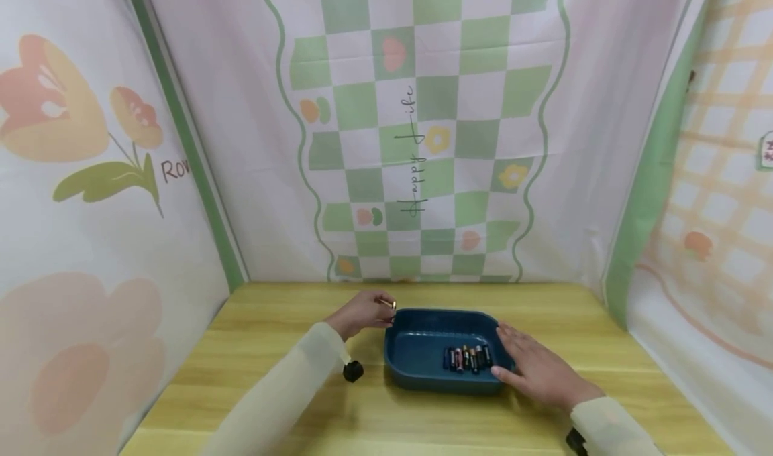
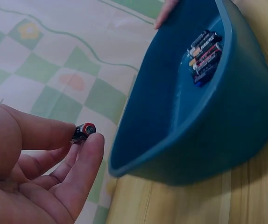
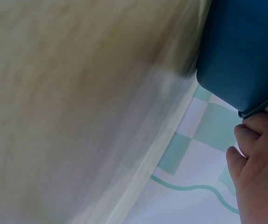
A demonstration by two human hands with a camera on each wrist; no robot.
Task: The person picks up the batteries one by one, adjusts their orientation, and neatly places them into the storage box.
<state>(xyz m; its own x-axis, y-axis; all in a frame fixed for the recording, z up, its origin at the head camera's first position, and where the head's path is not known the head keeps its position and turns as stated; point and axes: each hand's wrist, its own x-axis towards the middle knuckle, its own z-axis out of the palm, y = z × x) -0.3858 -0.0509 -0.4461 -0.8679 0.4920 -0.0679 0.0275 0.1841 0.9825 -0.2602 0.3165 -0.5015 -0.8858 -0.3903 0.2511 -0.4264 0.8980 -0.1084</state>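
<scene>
My left hand [image 1: 362, 314] is by the far left corner of a dark blue plastic bin [image 1: 435, 383]. Between thumb and fingertips it pinches a small battery [image 2: 84, 132], its end with a red ring showing in the left wrist view. On the bin's right side rests my right hand [image 1: 537, 369], its fingers laid out straight over the rim and the thumb lower along the same side. Several batteries [image 1: 468, 359] lie side by side in a row on the bin's floor, toward its right end.
The bin stands on a light wood table [image 1: 290, 402]. Behind it hangs a green and white checkered cloth [image 1: 423, 141], with printed cloths on the left and right. A small black device [image 1: 353, 371] is strapped at the left wrist.
</scene>
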